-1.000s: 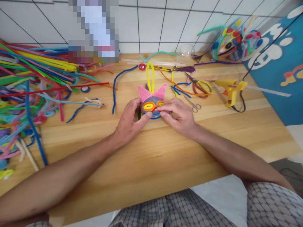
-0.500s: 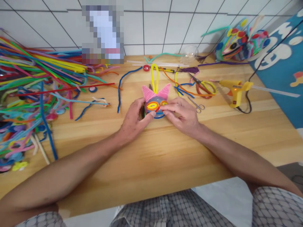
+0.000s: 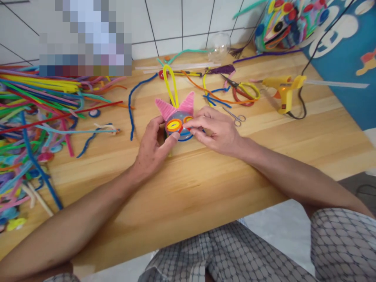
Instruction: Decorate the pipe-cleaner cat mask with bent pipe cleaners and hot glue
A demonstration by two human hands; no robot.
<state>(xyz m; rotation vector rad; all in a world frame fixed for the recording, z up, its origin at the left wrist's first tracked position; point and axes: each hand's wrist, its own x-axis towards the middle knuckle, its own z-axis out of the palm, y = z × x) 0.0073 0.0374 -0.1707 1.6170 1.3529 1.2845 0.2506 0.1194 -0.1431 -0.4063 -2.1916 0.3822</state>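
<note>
A round ornament point(image 3: 177, 115) with pink ears and a yellow loop sits mid-table point(image 3: 188, 184). The left hand point(image 3: 152, 143) curls around its side, thumb in front; the right hand point(image 3: 219, 131) pinches a red strip point(image 3: 180, 128) against its front. A yellow glue gun point(image 3: 286, 88) lies to the right.

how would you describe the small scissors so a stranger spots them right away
On the wooden table, find the right hand at the pink-eared ornament. The small scissors lie just beyond the back of that hand. Their plain silver metal sets them apart from the larger scissors behind them, which have yellow and red handles.
</note>
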